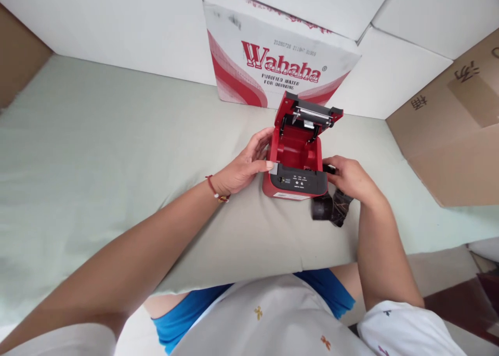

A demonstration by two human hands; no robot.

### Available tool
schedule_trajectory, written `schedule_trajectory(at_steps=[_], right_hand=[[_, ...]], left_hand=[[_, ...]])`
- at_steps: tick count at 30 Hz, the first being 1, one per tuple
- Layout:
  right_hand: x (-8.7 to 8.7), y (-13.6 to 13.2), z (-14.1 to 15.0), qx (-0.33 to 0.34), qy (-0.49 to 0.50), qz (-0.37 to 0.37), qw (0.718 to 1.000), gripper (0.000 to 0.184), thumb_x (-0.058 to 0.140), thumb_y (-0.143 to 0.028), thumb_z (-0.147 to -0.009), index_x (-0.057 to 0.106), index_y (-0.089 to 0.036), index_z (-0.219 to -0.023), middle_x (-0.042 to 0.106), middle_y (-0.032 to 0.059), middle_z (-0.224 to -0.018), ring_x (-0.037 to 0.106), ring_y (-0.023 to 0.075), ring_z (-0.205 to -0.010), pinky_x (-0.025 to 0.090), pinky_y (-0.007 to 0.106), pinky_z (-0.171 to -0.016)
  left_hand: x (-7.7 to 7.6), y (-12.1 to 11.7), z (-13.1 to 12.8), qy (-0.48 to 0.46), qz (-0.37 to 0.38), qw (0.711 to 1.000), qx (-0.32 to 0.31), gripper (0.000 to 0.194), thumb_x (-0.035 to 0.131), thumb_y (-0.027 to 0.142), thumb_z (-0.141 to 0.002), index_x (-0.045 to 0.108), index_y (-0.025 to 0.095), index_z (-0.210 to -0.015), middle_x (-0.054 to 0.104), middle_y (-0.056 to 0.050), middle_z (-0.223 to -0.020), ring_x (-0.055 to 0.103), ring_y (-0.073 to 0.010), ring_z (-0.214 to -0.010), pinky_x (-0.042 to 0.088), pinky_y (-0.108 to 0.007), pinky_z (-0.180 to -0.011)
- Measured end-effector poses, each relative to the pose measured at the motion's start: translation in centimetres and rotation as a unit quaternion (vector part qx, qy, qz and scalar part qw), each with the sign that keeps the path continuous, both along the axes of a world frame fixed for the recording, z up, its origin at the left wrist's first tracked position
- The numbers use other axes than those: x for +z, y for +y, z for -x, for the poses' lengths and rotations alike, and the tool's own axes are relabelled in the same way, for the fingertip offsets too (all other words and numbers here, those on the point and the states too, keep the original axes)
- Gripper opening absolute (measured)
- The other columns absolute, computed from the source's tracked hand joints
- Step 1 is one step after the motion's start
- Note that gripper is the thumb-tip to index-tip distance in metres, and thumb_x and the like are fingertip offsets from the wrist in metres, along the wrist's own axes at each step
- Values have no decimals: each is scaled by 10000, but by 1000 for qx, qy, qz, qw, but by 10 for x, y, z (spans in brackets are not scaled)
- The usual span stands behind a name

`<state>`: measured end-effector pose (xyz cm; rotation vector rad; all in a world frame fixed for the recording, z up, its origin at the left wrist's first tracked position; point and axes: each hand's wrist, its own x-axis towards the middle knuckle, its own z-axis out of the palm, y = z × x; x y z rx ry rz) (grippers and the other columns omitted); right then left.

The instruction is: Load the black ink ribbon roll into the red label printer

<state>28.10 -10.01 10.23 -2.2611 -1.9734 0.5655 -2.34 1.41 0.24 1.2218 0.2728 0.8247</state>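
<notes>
Seemingly makeshift work corner: cloth-covered table (117,153), Wahaha water carton (286,67), brown cardboard (448,153).

Wahaha ctn (280,54), back ctr | brn cdbd box (452,143), R | lt-grn cloth (117,148)

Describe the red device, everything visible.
The red device is boxy, apparently plastic. Its red and black lid stands open at the back, showing metallic parts, above a hollow red bay. A black front panel has pale markings too small to read, above a white label. It sits upright on the greenish cloth, in front of the Wahaha carton. The left grip holds its left side, thumb at a gray corner piece; the right grip is at its right side, contact unclear.
</notes>
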Motion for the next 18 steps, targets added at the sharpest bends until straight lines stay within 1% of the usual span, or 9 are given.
schedule_trajectory(at_steps=[2, 4, 6, 9, 11, 12, 14, 16, 18], right_hand=[[9, -6, -3, 13, 35, -10, 999, 438, 706, -295, -964, 843, -209, -1371, 849, 113, -1363, 792, 256, -1067, 618, 391, -955], [16, -10, -3, 28, 65, -35, 997, 427, 708, -328, -957, 849, -215, -1344, 847, 110, -1346, 782, 247, -1010, 622, 396, -918], [20, -11, 3, 46, 62, -53, 996, 424, 679, -327, -961, 846, -215, -1334, 840, 116, -1363, 791, 270, -1080, 618, 425, -956], [26, -13, 15, 62, 24, -53, 996, 440, 631, -302, -961, 841, -213, -1337, 838, 118, -1385, 793, 314, -1201, 603, 477, -1021], [36, -21, 19, 56, 23, -58, 996, 423, 643, -346, -973, 848, -229, -1325, 849, 109, -1350, 796, 297, -1094, 613, 470, -966], [45, -27, 18, 51, 31, -62, 996, 411, 663, -386, -982, 855, -245, -1317, 856, 102, -1313, 783, 272, -980, 618, 455, -905], [69, -41, 14, 37, 49, -66, 996, 397, 710, -485, -996, 870, -294, -1306, 863, 85, -1254, 696, 224, -767, 603, 428, -758], [96, -54, 9, 32, 64, -54, 996, 407, 752, -583, -994, 886, -351, -1300, 867, 81, -1245, 636, 212, -683, 567, 425, -650], [117, -60, 9, 36, 65, -57, 996, 410, 772, -656, -989, 907, -395, -1275, 870, 86, -1151, 613, 213, -651, 523, 421, -586]], left_hand=[[0, 0, 0, -3, 0, 1000, 0, 972, 1005, 588, -819, 567, 430, -1673, 430, -28, -1928, 245, -384, -1864, 230, -622, -1534], [-1, 0, -1, -4, -1, 1000, 0, 967, 1005, 598, -822, 570, 431, -1670, 433, -30, -1925, 249, -384, -1862, 224, -625, -1535], [-1, 0, -1, -7, -1, 1000, 0, 954, 1005, 591, -829, 572, 432, -1665, 436, -28, -1923, 258, -377, -1860, 217, -618, -1537], [-2, 1, 0, -8, -5, 1000, -1, 949, 999, 582, -840, 566, 436, -1672, 434, -24, -1924, 257, -374, -1860, 212, -618, -1538], [-2, 1, 1, -2, -7, 1000, -1, 962, 997, 585, -838, 561, 441, -1682, 416, -20, -1935, 238, -383, -1866, 211, -625, -1538], [-2, 2, 1, 1, -7, 1000, -1, 968, 1000, 586, -833, 561, 443, -1684, 406, -18, -1941, 229, -388, -1869, 211, -628, -1537], [-2, 2, 1, 3, -3, 1000, 1, 979, 1007, 585, -818, 568, 440, -1681, 404, -20, -1943, 226, -395, -1869, 217, -634, -1536], [-2, 2, 0, -1, -1, 1000, 2, 980, 1010, 585, -810, 575, 433, -1675, 424, -26, -1932, 239, -396, -1865, 222, -636, -1535], [-2, 2, 0, -7, -1, 1000, 3, 972, 1008, 583, -810, 580, 429, -1668, 442, -27, -1922, 251, -391, -1861, 220, -629, -1536]])
